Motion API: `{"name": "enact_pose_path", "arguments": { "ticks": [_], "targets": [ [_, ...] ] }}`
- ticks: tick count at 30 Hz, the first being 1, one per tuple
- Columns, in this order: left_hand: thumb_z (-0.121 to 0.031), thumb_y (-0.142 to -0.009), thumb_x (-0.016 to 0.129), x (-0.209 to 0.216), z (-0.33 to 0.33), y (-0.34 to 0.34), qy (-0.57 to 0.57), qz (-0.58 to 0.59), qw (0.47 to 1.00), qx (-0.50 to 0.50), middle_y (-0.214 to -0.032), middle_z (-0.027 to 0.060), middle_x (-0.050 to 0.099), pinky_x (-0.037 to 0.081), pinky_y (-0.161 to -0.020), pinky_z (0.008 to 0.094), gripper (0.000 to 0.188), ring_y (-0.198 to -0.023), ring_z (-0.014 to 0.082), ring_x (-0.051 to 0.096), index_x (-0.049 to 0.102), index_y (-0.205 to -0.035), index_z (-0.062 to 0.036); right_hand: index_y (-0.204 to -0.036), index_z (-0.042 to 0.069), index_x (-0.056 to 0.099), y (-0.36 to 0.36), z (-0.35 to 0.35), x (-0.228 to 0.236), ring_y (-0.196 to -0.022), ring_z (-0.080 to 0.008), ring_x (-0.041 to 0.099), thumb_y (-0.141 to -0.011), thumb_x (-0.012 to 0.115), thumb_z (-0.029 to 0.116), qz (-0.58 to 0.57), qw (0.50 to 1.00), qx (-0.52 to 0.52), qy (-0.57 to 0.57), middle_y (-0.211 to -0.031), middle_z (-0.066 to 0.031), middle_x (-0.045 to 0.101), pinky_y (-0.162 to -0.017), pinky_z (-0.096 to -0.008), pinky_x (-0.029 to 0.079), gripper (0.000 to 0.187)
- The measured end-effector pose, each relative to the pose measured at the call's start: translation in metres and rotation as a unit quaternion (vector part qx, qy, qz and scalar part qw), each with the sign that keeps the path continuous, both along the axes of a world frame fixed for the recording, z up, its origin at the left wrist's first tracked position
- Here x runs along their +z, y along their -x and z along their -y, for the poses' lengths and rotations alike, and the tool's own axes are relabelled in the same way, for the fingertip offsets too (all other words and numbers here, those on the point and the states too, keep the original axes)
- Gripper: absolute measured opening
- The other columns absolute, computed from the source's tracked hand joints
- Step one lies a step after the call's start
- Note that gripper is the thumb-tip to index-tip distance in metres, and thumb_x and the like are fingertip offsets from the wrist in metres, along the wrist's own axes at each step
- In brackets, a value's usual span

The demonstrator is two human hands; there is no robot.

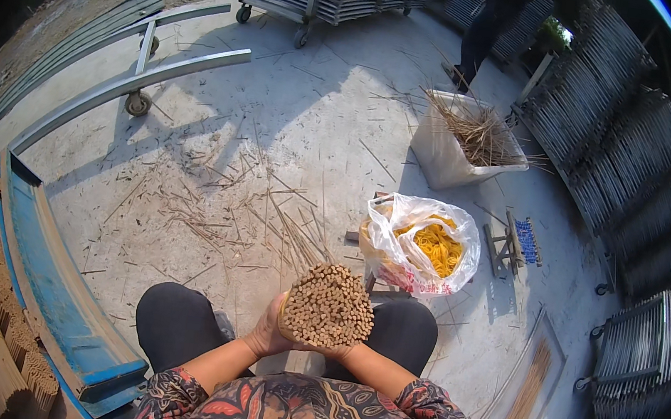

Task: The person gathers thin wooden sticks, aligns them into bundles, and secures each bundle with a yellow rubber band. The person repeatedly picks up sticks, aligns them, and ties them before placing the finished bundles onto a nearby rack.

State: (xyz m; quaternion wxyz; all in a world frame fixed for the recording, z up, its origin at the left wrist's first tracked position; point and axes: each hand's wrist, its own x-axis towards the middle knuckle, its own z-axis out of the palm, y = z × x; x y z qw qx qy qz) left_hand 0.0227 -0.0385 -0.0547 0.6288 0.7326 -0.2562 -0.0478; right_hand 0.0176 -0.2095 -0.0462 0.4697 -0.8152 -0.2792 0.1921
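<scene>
Sunlit grey concrete floor [294, 133] is spreading out under scattered sticks, and two bare hands are holding up a thick round bundle of thin brown sticks [328, 307].

That bundle is sitting between the knees, cut ends facing up at the camera. Left hand [266, 331] is wrapping its left side, thumb pressing along it, the other fingers mostly hiding behind; right hand [341, 351] is tucking against the lower right, its fingers hiding, so I cannot tell whether they are spreading or pressing together. Just beyond, a translucent white plastic bag [386, 241] is opening onto yellow stringy loops [438, 250]. Farther off, a white plastic tub [450, 152] is holding loose brown sticks [479, 135], and a person in dark trousers [480, 39] is standing behind it.
</scene>
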Motion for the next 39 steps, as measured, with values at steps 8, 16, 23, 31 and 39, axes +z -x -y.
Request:
{"name": "enact_pose_path", "arguments": {
  "ticks": [8, 16, 23, 31, 39],
  "targets": [
    [-0.028, -0.058, 0.083, -0.042, -0.011, 0.002, 0.019, 0.043, 0.997, 0.058, -0.108, 0.0141, 0.056, 0.042, -0.088, 0.0371, 0.078, -0.099, 0.0298, 0.054, 0.044, -0.120, 0.0000, -0.121, 0.004, 0.053, -0.006, -0.021, -0.005, -0.117, -0.0213, 0.047, -0.064, 0.083, 0.025, -0.108, 0.974, -0.059, -0.191, -0.124, -0.0093, 0.054, -0.102, -0.0365, 0.034, 0.067],
    [-0.019, -0.073, 0.075, 0.104, -0.051, 0.000, 0.230, 0.050, 0.943, 0.237, -0.107, 0.0071, 0.059, 0.050, -0.081, 0.0310, 0.050, -0.097, 0.0172, 0.058, 0.053, -0.115, -0.0012, -0.136, 0.004, 0.024, -0.046, -0.093, 0.167, -0.116, -0.0346, 0.047, -0.068, 0.077, 0.032, 0.076, 0.993, 0.026, -0.081, -0.127, -0.0206, 0.045, -0.099, -0.0403, 0.037, 0.091],
    [-0.053, -0.084, 0.050, 0.205, -0.098, -0.017, 0.419, 0.159, 0.880, 0.156, -0.132, 0.0175, 0.042, 0.033, -0.104, 0.0438, 0.074, -0.126, 0.0270, 0.039, 0.031, -0.136, -0.0041, -0.113, 0.002, 0.051, -0.023, -0.123, 0.262, -0.095, -0.0303, 0.060, -0.071, 0.075, 0.026, 0.578, 0.763, 0.045, -0.287, -0.104, -0.0158, 0.060, -0.084, -0.0385, 0.048, 0.054],
    [-0.063, -0.081, 0.049, 0.285, -0.043, -0.018, 0.591, 0.219, 0.745, 0.216, -0.127, 0.0149, 0.045, 0.047, -0.095, 0.0400, 0.081, -0.118, 0.0251, 0.048, 0.031, -0.135, -0.0059, -0.138, 0.010, 0.029, -0.037, -0.102, 0.192, -0.127, -0.0217, 0.038, -0.070, 0.076, 0.046, -0.028, 0.882, -0.003, -0.471, -0.133, -0.0072, 0.043, -0.105, -0.0355, 0.029, 0.091],
    [-0.034, -0.087, 0.062, 0.218, -0.007, 0.008, 0.288, -0.101, 0.950, -0.063, -0.132, 0.0136, 0.044, 0.037, -0.100, 0.0368, 0.063, -0.123, 0.0191, 0.042, 0.035, -0.134, -0.0030, -0.142, 0.009, 0.022, -0.042, -0.061, 0.218, -0.135, -0.0350, 0.023, -0.079, 0.036, 0.075, 0.192, 0.709, -0.104, -0.670, -0.143, -0.0209, 0.028, -0.110, -0.0507, 0.021, 0.093]
  ]
}}
